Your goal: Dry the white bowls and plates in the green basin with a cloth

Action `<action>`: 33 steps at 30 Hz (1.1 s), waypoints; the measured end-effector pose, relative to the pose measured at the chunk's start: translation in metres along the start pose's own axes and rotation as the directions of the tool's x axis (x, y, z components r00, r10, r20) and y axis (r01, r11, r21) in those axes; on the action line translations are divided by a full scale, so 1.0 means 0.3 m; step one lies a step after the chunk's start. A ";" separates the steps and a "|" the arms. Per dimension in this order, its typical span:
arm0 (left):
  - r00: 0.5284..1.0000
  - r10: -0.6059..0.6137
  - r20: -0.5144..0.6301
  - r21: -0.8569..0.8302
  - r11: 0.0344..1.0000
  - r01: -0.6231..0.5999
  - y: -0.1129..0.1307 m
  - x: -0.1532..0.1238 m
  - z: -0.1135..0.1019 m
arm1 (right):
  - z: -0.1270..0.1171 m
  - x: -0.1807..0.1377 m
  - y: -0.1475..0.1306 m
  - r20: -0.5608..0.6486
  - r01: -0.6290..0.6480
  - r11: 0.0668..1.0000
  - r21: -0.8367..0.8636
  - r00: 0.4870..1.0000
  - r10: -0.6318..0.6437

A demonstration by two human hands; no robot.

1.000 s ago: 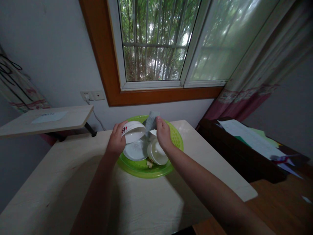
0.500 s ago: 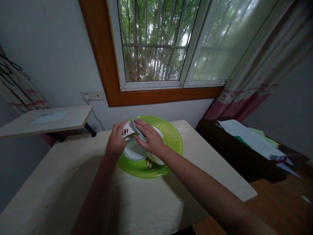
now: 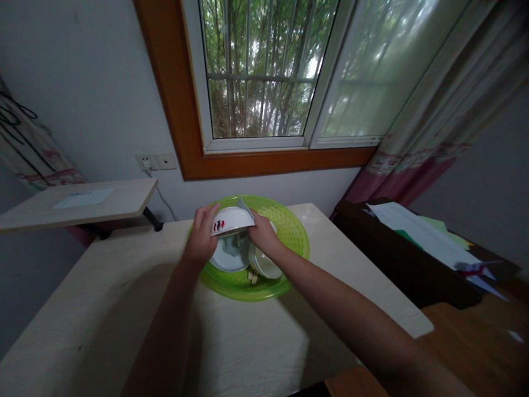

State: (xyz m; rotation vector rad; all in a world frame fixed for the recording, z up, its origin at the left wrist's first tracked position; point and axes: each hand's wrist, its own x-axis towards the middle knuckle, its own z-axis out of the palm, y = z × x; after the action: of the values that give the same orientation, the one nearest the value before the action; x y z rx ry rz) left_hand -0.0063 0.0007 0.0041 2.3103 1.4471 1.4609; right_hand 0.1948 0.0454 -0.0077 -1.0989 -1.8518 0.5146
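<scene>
A white bowl (image 3: 232,219) with a small red and black print is tilted on its side above a green plastic basket (image 3: 295,234). My left hand (image 3: 200,234) grips its left edge. My right hand (image 3: 263,232) is closed at its right edge on a thin grey cloth (image 3: 243,206), which folds over the rim; part of the cloth seems to hang below the bowl. In the basket beneath, a white plate (image 3: 227,262) lies beside a pale cup-like bowl (image 3: 264,266). Short light wooden pieces (image 3: 252,275) poke out at the front.
The basket stands on a light wooden table (image 3: 243,342) under the window. A raised shelf (image 3: 124,201) with a paper label is at the left. Papers (image 3: 421,237) lie on a dark surface at the right.
My right hand has shifted right and slightly down around the bowl's edge with the cloth. The bowl has turned, showing more of its printed outer side, and the pale bowl beneath is more exposed.
</scene>
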 end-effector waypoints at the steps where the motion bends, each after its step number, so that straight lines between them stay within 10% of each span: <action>1: 0.998 -0.060 -0.002 -0.008 0.998 0.060 -0.004 0.002 0.001 | 0.002 0.001 0.002 -0.009 -0.010 1.000 -0.002 1.000 0.010; 10: 0.900 -0.398 0.180 -0.134 0.896 0.423 0.000 -0.004 0.007 | 0.005 -0.005 -0.002 -0.042 0.002 0.998 -0.056 0.999 -0.004; 22: 0.918 -0.396 0.024 0.031 0.918 0.395 0.005 -0.010 0.006 | -0.029 -0.058 -0.162 0.146 0.575 0.800 -0.173 0.818 -0.556; 33: 0.922 -0.382 -0.065 -0.034 0.924 0.380 0.020 -0.007 -0.011 | -0.028 -0.020 -0.064 -0.017 0.178 0.952 0.250 0.984 -0.180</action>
State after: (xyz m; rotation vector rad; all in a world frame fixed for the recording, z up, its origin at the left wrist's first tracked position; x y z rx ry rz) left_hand -0.0048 -0.0054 0.0074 1.8376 1.7651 1.4405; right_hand 0.1939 0.0295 0.0073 -0.7536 -1.8129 0.6259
